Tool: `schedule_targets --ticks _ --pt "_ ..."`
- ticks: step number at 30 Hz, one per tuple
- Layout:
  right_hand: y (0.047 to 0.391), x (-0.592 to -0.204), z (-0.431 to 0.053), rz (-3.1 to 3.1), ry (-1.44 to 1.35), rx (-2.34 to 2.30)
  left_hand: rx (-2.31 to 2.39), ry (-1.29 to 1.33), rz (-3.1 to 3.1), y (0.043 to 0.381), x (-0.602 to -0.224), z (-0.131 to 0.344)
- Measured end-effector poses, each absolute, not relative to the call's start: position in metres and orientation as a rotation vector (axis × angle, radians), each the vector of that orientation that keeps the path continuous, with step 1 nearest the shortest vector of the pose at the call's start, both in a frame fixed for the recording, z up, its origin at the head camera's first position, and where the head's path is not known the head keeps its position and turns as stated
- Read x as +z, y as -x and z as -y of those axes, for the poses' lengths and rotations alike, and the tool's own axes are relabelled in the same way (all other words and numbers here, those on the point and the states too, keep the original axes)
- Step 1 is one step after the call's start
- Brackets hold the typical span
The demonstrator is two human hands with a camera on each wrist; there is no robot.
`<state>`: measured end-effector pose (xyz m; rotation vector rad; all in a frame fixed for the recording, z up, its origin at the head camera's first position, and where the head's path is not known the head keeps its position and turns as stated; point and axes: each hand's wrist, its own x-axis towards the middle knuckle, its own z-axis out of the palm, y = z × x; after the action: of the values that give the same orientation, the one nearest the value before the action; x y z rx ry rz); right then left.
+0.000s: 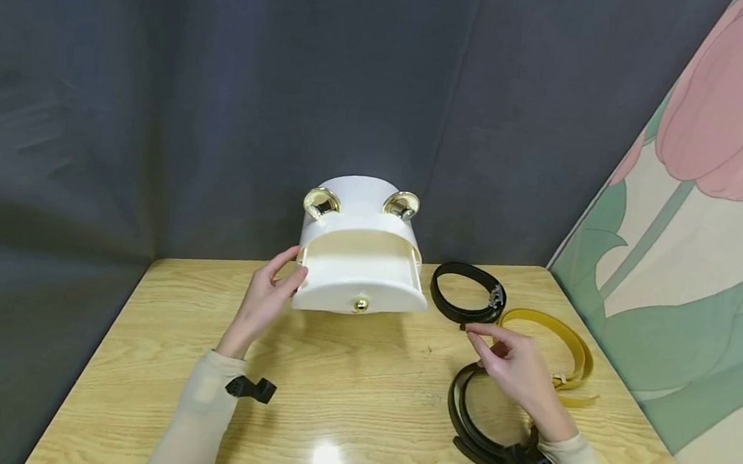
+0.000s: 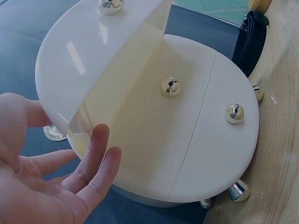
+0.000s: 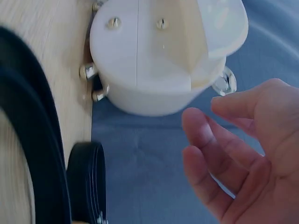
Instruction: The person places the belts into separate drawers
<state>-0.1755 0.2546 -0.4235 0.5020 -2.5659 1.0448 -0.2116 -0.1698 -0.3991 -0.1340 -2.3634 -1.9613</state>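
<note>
A glossy white rounded box [image 1: 362, 199] with gold fittings stands at the back of the table. Its top drawer [image 1: 325, 295] is pulled out, and the part of its inside that shows is bare. My left hand [image 1: 261, 303] holds the drawer's left edge between thumb and fingers; in the left wrist view two fingers [image 2: 97, 149] are spread below the drawer. Over the belts hovers my right hand [image 1: 517, 368], fingers loosely bent. Nothing is between them in the right wrist view. Beneath it lies a coiled dark belt [image 1: 456, 409], partly hidden by the hand and wrist.
A coiled black belt [image 1: 459, 314] with a silver buckle lies right of the box. A mustard-yellow belt [image 1: 582, 351] is coiled at the right, near a wall with a tulip picture [image 1: 723, 106]. A dark grey curtain [image 1: 369, 81] hangs behind the wooden table [image 1: 162, 361].
</note>
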Motion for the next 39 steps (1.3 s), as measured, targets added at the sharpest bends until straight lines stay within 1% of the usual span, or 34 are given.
schedule_targets --ticks 9,16,25,35,39 --pt "0.165 -0.426 -0.290 2.625 -0.434 0.944 -1.942 0.119 2.372 0.212 -0.400 0.169" --pt "0.148 -0.434 -0.303 2.705 -0.489 0.950 -1.918 0.117 2.381 0.212 -0.400 0.170" --pt "0.123 -0.454 -0.301 2.883 -0.561 1.064 -1.926 0.120 2.370 0.213 -0.400 0.170" --pt "0.105 -0.477 -0.290 2.936 -0.697 1.174 -1.920 0.110 2.365 0.214 -0.400 0.168" --pt "0.103 -0.481 -0.285 2.987 -0.634 1.221 -1.914 0.094 2.367 0.213 -0.401 0.168"
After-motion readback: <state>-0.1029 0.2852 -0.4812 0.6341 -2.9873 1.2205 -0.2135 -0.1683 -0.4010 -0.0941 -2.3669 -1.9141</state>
